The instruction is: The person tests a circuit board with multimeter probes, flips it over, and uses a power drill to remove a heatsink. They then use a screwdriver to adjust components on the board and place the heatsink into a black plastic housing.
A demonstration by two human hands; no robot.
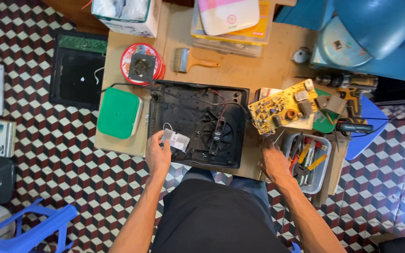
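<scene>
Just inside the near-left corner of the black casing (198,124), at the bench's front edge, the left hand (158,154) pinches a small white part (174,139); steadying the casing helps. The right hand (273,161) rests beside the tool tray (326,145), whether its fingers are closed is unclear. Fine wires are hard to trace.

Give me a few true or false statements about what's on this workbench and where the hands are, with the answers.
1. The left hand touches a small white part in the black casing. True.
2. The yellow circuit board lies inside the casing. False: it sits outside, to its right.
3. The right hand rests beside the tool tray. True.
4. The paintbrush is in the right hand. False: it lies on the table.
</scene>
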